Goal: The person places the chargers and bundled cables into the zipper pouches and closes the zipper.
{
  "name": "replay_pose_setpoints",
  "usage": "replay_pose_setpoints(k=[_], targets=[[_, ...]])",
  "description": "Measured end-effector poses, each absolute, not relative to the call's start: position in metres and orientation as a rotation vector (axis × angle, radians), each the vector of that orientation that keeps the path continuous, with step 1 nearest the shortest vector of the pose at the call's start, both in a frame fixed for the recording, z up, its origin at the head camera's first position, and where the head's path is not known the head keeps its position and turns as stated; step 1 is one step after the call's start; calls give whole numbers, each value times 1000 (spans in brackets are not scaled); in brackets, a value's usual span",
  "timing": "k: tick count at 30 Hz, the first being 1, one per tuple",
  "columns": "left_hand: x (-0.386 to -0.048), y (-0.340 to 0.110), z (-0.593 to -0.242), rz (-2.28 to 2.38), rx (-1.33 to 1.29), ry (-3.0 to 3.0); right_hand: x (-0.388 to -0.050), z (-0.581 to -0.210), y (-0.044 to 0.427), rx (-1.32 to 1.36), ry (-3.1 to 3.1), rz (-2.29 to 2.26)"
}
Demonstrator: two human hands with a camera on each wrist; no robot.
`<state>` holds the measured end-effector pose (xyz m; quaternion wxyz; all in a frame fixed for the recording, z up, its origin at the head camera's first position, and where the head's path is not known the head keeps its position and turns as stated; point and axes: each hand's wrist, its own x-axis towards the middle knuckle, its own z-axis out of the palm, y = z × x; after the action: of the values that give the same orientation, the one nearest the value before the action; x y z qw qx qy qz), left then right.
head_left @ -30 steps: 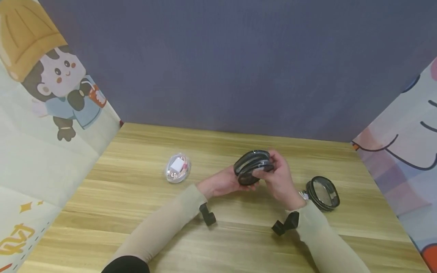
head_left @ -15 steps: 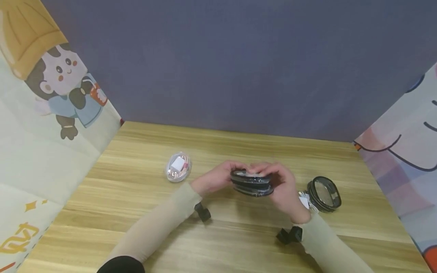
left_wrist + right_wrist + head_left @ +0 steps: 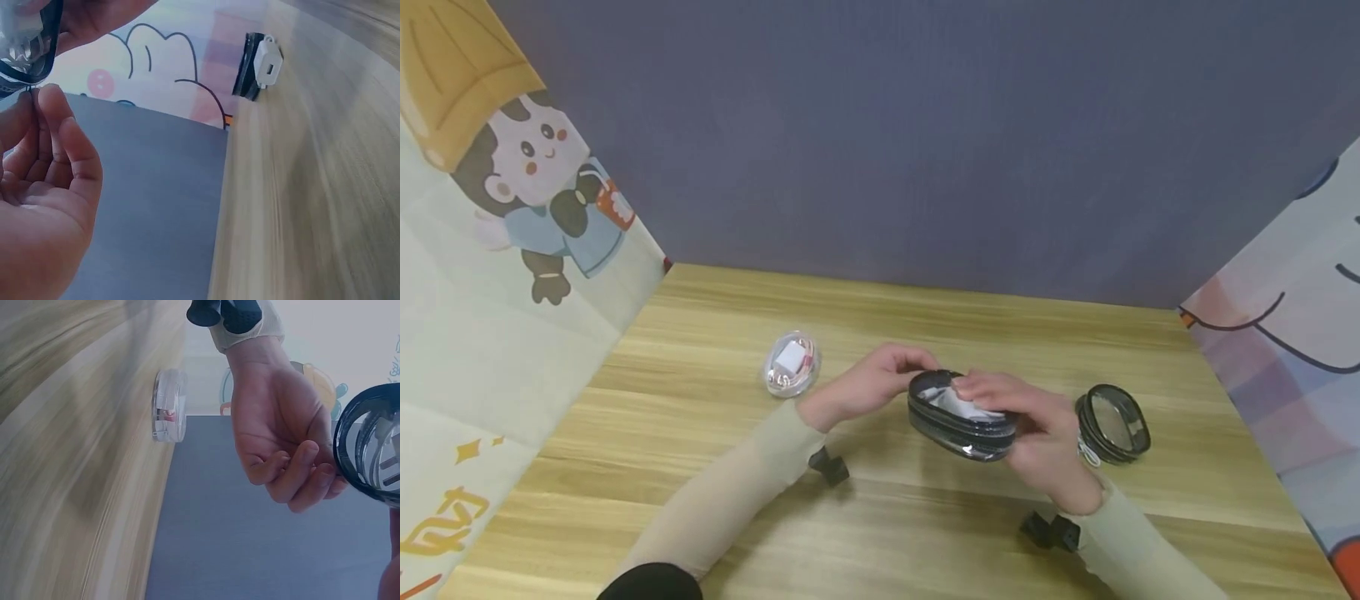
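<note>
A black-edged, transparent oval zip pouch is held above the table between both hands, with a white charger and cable inside showing through its plastic. My right hand grips its right end, fingers over the top and thumb beneath. At the other end my left hand pinches a small dark piece at the rim with thumb and forefinger, probably the zipper pull. The left wrist view has the left hand close up below the pouch. In the right wrist view the pouch is cut off by the edge.
A second black-edged pouch stands on the wooden table at right, beside a white cable partly behind the right hand. A transparent oval case with a white charger lies at left. A dark panel rises behind the table.
The pouch has been turned over and lowered, now tilted with its white contents uppermost. My left hand has shifted from under it to its left end; my right hand has moved down and right.
</note>
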<state>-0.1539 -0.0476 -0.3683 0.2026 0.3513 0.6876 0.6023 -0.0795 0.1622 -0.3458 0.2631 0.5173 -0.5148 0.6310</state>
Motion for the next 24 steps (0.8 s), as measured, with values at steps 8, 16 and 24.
replay_pose_setpoints(k=[8,16,24], targets=[[-150,-51,-363,1691,965,1973,-80,-345,162,1372,-1298,1743],[-144,-54,-357,1716,923,1945,-80,-342,165,1342,-1270,1771],[-139,-59,-355,1673,871,1969,-81,-350,172,1235,-1348,1845]])
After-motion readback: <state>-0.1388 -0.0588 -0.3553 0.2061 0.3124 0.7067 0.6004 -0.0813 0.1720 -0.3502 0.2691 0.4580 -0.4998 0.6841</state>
